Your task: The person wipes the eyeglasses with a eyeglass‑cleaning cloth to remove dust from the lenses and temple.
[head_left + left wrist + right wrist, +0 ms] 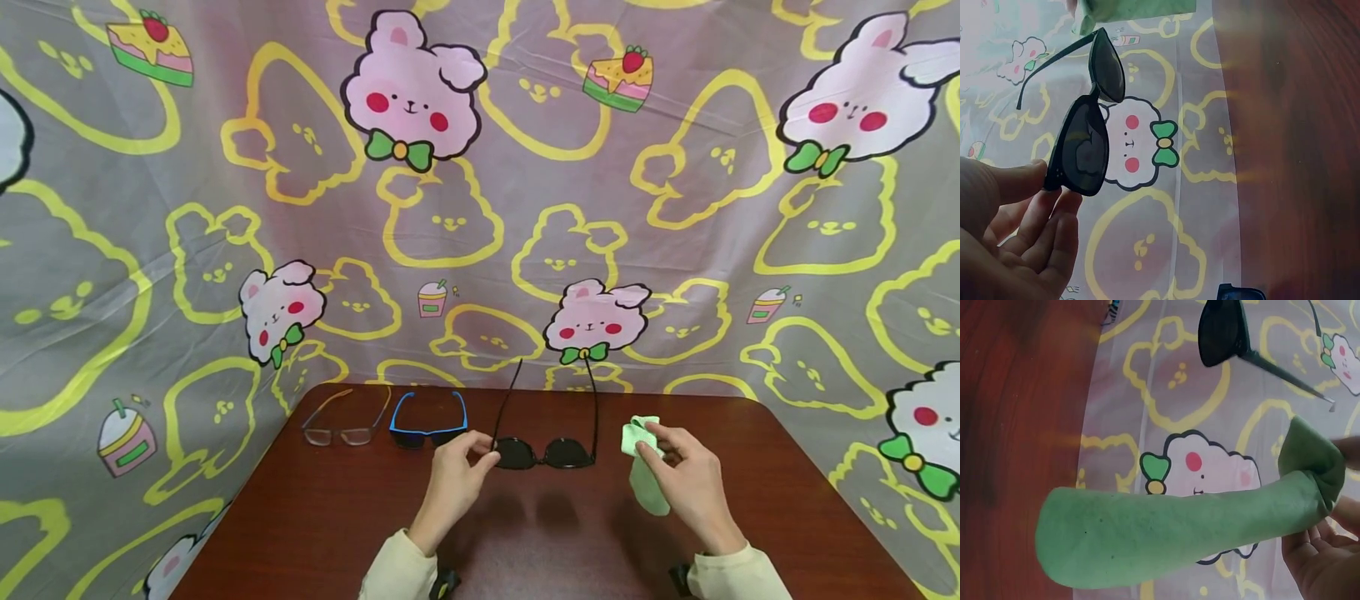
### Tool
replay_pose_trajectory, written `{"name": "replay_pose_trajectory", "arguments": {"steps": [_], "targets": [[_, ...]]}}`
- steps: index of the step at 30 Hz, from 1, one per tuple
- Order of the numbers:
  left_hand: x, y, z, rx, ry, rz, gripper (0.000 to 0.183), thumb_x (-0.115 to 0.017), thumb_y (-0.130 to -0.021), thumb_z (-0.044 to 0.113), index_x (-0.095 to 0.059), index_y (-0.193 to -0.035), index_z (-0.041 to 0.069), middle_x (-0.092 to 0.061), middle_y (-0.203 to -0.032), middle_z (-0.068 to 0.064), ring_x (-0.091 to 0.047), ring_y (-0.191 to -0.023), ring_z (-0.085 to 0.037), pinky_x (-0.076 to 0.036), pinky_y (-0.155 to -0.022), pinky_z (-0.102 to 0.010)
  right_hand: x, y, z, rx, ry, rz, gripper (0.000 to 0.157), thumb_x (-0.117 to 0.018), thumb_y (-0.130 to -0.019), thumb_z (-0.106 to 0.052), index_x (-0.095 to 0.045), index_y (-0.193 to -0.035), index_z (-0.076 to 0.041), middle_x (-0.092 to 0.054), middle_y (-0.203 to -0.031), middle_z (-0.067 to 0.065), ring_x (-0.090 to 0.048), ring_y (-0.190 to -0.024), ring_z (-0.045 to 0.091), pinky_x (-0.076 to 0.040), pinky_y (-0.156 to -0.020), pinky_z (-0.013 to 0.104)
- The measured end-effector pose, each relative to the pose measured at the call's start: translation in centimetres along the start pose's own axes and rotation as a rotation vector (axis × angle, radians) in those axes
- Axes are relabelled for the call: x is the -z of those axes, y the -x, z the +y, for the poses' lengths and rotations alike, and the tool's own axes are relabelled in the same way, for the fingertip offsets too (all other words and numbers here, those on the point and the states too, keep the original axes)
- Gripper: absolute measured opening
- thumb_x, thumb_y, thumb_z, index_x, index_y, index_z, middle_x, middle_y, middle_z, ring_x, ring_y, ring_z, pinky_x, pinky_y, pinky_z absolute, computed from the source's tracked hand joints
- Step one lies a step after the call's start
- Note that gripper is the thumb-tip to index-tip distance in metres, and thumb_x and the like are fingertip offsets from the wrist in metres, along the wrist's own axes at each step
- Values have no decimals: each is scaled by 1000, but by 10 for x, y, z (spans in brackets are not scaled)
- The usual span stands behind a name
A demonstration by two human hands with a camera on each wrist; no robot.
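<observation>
Black sunglasses (566,452) are held up above the table, temples unfolded and pointing away. My left hand (456,477) pinches them at the left hinge corner between thumb and fingers; the left wrist view shows the thumb pressed on the frame's (1085,147) edge. Off to the right, my right hand (692,479) pinches a light green cloth (649,487) near its upper end. The cloth hangs down from the fingers, and in the right wrist view it is a long, folded green strip (1147,534). A gap separates the cloth from the sunglasses.
Blue-framed sunglasses (428,434) stand on the brown table (555,550) left of the left hand. Farther left are clear-lens glasses (337,436) with yellowish temples. A patterned cloth curtain (480,192) surrounds the table's back and sides.
</observation>
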State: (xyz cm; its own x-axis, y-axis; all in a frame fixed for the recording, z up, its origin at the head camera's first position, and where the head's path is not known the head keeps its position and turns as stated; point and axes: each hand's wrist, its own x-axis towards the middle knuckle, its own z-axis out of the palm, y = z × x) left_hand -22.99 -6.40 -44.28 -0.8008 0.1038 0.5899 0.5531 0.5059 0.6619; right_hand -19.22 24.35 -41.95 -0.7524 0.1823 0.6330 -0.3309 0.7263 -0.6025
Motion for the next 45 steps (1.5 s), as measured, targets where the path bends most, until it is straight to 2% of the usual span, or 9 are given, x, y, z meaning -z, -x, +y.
{"name": "replay_pose_trajectory", "arguments": {"steps": [4, 13, 15, 22, 27, 30, 33, 39, 45], "targets": [[0, -1, 0, 20, 12, 1, 13, -78, -77, 10, -70, -87, 12, -66, -76, 6, -53, -61, -3, -43, -54, -20, -2, 2, -4, 43, -4, -42, 40, -80, -73, -4, -68, -110, -2, -65, -91, 3, -58, -76, 4, -43, -63, 8], [-1, -1, 3, 41, 28, -6, 13, -78, -77, 14, -70, -87, 14, -65, -77, 7, -59, -70, -7, -44, -57, -21, -15, 11, -10, 86, 0, -35, 43, -81, -70, 1, -66, -110, -6, -70, -88, 2, -61, -71, 4, -44, -58, 11], [-2, -1, 4, 35, 33, -4, 13, -79, -77, 14, -70, -87, 13, -65, -77, 7, -60, -72, -7, -45, -58, -21, -18, 13, -12, 137, -11, -27, 40, -81, -69, 3, -68, -106, -6, -70, -86, 1, -60, -67, 3, -44, -56, 11], [-5, 1, 8, 1, 34, 20, 14, -79, -76, 13, -71, -87, 12, -66, -77, 6, -62, -74, -9, -47, -63, -24, -29, 15, -17, 433, -76, 30, 37, -79, -62, 15, -72, -91, -7, -67, -85, -1, -57, -64, 6, -43, -53, 12], [-8, 3, 10, -20, 21, 37, 14, -80, -76, 14, -71, -87, 13, -66, -78, 7, -61, -75, -7, -49, -68, -26, -35, 15, -19, 567, -18, 78, 9, -66, -86, -8, -73, -92, -4, -64, -87, 2, -62, -68, 14, -48, -58, 17], [-10, 4, 11, -41, 20, 53, 15, -80, -75, 14, -71, -87, 14, -65, -78, 8, -61, -75, -6, -49, -68, -26, -38, 14, -21, 626, 28, 123, 32, -50, -97, -23, -73, -91, -1, -63, -86, 4, -63, -70, 18, -50, -59, 23], [-11, 5, 12, -61, 23, 72, 16, -81, -74, 14, -71, -87, 14, -65, -78, 9, -61, -74, -6, -48, -67, -25, -41, 14, -23, 642, 74, 141, 39, -44, -99, -24, -73, -90, 1, -62, -85, 7, -62, -72, 21, -50, -59, 29], [-13, 5, 14, -107, 24, 112, 16, -81, -73, 14, -72, -86, 15, -65, -78, 10, -61, -73, -4, -48, -65, -24, -44, 13, -25, 656, 117, 151, 38, -40, -97, -19, -71, -90, 3, -62, -87, 10, -60, -77, 26, -49, -63, 34], [-14, 5, 15, -232, 19, 185, 17, -81, -73, 12, -71, -86, 13, -63, -77, 9, -60, -70, -4, -45, -57, -20, -45, 14, -24, 637, 141, 74, 28, -45, -88, -6, -69, -95, 5, -60, -93, 13, -57, -83, 29, -48, -70, 36]]}}
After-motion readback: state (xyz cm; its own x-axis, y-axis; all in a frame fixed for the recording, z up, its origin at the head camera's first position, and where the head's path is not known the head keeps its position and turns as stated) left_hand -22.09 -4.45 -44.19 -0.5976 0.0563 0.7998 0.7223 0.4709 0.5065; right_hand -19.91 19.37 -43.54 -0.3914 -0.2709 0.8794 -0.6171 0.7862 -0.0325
